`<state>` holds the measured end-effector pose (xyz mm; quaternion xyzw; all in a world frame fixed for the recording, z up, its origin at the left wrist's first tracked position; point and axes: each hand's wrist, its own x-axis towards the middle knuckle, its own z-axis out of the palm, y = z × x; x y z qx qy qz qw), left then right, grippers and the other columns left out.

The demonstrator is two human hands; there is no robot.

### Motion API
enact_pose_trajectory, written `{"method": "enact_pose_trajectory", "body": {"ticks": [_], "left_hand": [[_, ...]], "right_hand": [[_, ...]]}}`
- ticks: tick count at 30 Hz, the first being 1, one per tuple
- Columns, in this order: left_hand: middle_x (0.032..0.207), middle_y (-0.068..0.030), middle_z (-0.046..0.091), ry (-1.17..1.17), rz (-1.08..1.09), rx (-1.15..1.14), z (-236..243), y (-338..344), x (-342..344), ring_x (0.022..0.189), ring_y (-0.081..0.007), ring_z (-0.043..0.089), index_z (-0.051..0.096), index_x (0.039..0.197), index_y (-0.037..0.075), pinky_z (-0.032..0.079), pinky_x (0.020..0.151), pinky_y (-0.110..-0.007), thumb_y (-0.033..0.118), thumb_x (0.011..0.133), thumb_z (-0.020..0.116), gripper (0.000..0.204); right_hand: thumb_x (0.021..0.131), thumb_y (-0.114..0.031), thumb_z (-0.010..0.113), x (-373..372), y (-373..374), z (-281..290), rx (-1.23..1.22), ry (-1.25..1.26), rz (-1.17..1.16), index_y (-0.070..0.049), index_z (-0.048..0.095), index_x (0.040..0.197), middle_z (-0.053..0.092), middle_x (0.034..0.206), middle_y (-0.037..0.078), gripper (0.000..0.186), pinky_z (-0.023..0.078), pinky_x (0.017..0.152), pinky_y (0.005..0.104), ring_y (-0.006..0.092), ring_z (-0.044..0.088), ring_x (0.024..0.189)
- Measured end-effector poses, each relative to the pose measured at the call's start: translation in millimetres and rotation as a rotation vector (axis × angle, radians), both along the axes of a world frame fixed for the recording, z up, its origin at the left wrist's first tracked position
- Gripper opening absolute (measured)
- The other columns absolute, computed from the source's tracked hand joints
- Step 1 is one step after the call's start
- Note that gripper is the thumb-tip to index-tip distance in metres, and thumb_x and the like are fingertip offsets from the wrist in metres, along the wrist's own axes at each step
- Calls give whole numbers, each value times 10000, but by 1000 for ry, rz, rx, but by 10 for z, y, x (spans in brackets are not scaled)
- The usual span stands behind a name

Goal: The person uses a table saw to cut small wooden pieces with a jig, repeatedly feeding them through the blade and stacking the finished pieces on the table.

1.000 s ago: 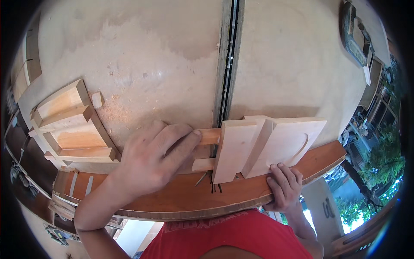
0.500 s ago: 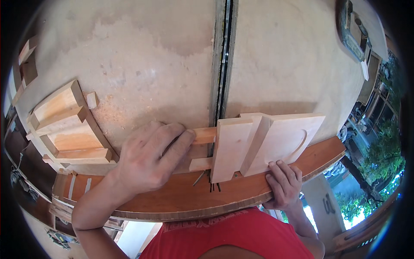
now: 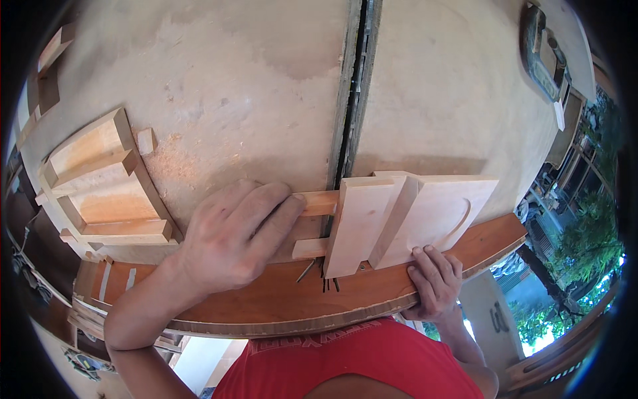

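On the table [image 3: 232,106], near edge: our pale wooden piece [image 3: 362,219] sits across the dark slot [image 3: 359,73], its near end over the brown strip [image 3: 279,299].
Left hand [image 3: 232,233]: nearly closed, bent fingers gripping the piece's far prong [image 3: 321,203]; we cannot see the thumb.
Right hand [image 3: 432,279]: half curled, a fingertip touching the piece's near edge; thumb hidden, so we cannot tell whether it grips.
Pins [image 3: 337,284]: dark, just beside the piece.
Left side: we see a wooden frame [image 3: 109,174], a small block [image 3: 146,141] and sawdust [image 3: 176,159].
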<state>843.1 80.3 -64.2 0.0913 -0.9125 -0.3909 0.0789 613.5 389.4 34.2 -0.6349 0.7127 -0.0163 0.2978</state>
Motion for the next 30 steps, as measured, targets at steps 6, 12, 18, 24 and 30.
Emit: {"method": "enact_pose_trajectory", "body": {"ticks": [6, 12, 18, 24, 30], "left_hand": [[1075, -150, 679, -4, -4, -19, -14, 18, 28, 813, -257, 683, 740, 1106, -56, 587, 648, -351, 111, 708, 772, 432], [1074, -139, 663, -19, -16, -7, -30, 24, 64, 846, -257, 675, 735, 1145, -49, 585, 658, -351, 124, 711, 790, 470], [1070, -148, 675, -108, 17, 129, 84, 15, 27, 903, -312, 695, 705, 1184, -35, 580, 707, -411, 42, 704, 842, 505], [1088, -159, 657, -15, -23, -6, -39, 26, 84, 873, -280, 680, 727, 1146, -60, 603, 688, -375, 125, 717, 798, 472], [1110, -189, 662, -21, -13, 14, 41, 18, 54, 893, -305, 686, 723, 1150, -76, 620, 720, -391, 94, 701, 790, 485]], "right_hand": [[755, -332, 718, 9, 14, -12, -20, 12, 3, -13, 726, 1005, 747, 1298, 190, 405, 503, 908, 470, 372, 711, 1177], [746, -344, 724, 10, -17, 7, -5, 8, -2, -9, 718, 1008, 747, 1289, 210, 425, 514, 909, 469, 382, 721, 1168], [787, -339, 706, 29, 56, -18, -27, 10, 0, -6, 705, 1056, 746, 1283, 227, 429, 528, 908, 476, 393, 723, 1170], [792, -336, 698, 19, 29, -8, -14, 11, 12, -15, 708, 1045, 748, 1278, 225, 409, 523, 912, 474, 392, 722, 1174], [755, -333, 716, 25, 38, -2, -13, 10, 16, -18, 713, 1034, 749, 1276, 216, 421, 521, 910, 477, 391, 722, 1175]]}}
